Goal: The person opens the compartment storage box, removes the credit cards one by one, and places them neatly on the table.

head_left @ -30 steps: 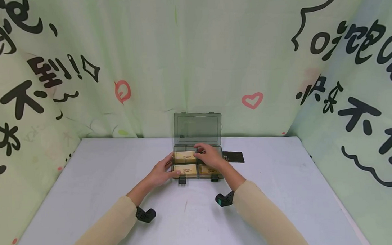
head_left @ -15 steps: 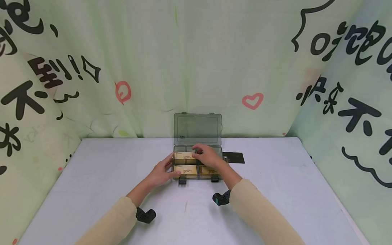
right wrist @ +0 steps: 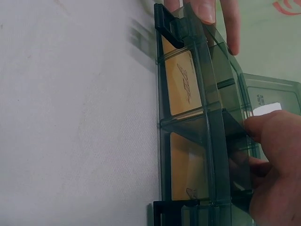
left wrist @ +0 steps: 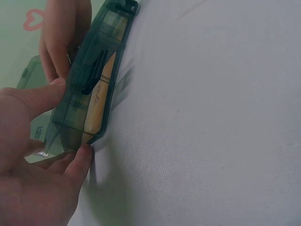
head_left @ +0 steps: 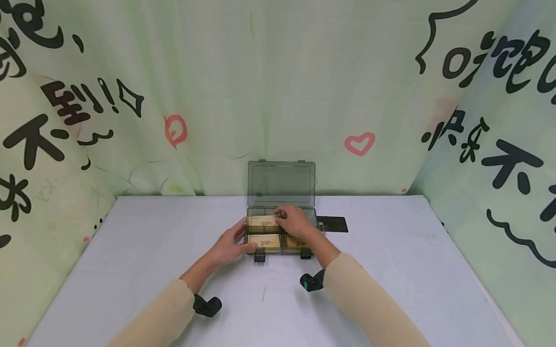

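A clear grey-green plastic organizer box (head_left: 282, 251) lies on the table with its lid (head_left: 281, 182) raised at the back. Small tan boxes with dark script fill some compartments: one front left (head_left: 264, 241), one front right (head_left: 293, 241), one behind at left (head_left: 262, 224). My left hand (head_left: 228, 245) holds the organizer's left end, thumb at the front, fingers along the side. Over the rear compartments, my right hand (head_left: 298, 224) has thumb and fingers bent together beside the rear tan box. In the right wrist view the organizer's walls partly cover its fingertips; whether they pinch anything is unclear.
A flat black item (head_left: 335, 224) lies at the organizer's right side, partly behind the right hand. Two dark latches (head_left: 260, 255) hang from the front edge. A printed curtain (head_left: 220, 94) stands behind the white table (head_left: 170, 233) and on both sides.
My right hand shifts slightly over the rear compartments, its forearm drawing a little to the left. The left hand keeps its hold on the organizer's end.
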Demonstrator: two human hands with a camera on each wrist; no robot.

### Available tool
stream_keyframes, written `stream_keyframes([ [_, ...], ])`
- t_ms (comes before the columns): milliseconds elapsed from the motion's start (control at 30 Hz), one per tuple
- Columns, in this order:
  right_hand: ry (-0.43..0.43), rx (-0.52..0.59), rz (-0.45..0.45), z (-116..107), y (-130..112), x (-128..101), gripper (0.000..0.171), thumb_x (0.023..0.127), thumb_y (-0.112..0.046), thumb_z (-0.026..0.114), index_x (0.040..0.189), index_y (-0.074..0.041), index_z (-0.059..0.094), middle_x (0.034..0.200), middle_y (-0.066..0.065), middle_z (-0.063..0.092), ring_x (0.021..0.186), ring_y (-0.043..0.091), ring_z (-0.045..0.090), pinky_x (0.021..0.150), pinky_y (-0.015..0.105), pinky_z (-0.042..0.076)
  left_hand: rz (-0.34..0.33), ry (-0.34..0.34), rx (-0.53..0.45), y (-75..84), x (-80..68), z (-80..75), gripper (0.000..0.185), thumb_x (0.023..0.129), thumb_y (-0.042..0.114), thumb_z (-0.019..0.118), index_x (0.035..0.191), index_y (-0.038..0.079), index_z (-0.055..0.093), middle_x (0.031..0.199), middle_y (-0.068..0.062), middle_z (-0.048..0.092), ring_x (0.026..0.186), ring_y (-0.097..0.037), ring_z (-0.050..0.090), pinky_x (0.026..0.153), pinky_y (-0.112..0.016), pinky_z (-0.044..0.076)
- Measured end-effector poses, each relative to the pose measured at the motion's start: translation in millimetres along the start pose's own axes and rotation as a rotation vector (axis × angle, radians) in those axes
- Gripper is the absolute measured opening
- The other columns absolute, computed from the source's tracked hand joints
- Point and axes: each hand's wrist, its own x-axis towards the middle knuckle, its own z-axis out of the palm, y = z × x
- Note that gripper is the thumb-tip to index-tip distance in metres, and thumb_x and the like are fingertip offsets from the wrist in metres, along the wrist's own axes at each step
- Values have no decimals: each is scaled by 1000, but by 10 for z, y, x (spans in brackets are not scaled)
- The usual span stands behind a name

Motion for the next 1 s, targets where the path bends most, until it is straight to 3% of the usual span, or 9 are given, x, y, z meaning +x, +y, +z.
stream_keyframes([
  [100,5,-14,16,5,-14,-3,27,98,-20,55,123,-13,64,98,8,63,81,19,54,68,32,45,1,-2,-4,0,0,1,86,91,23,68,157,17,13,161,-13,22,147,-31,26,118,-48,28],
  [233,-10,-33,27,9,-34,-5,30,99,-19,52,127,-11,62,118,13,65,102,25,61,83,40,52,0,-5,-8,3,-1,0,86,91,23,68,157,18,13,161,-12,22,147,-30,26,119,-47,27],
  [333,-46,-49,36,11,-47,1,32,101,-18,48,129,-11,61,133,14,60,118,30,58,93,44,50,4,-5,-5,-7,7,1,86,91,24,69,157,19,13,161,-11,22,147,-30,26,119,-47,27],
  [467,-93,-74,48,22,-47,30,33,102,-21,45,131,-12,59,140,14,55,127,33,53,98,46,48,8,-3,0,-24,18,1,87,90,24,69,157,20,14,161,-11,23,147,-30,27,119,-48,27],
  [667,-109,-109,50,23,-51,42,34,102,-23,46,131,-12,59,139,14,56,128,34,52,103,49,46,15,2,0,-25,14,5,86,90,23,70,157,19,15,160,-12,24,147,-30,28,119,-47,27],
  [1000,-124,-97,54,14,-43,39,29,102,-27,48,125,-14,59,131,14,60,104,27,61,86,42,49,10,2,2,-27,16,7,85,90,24,69,157,21,16,160,-13,25,146,-31,28,119,-48,28],
])
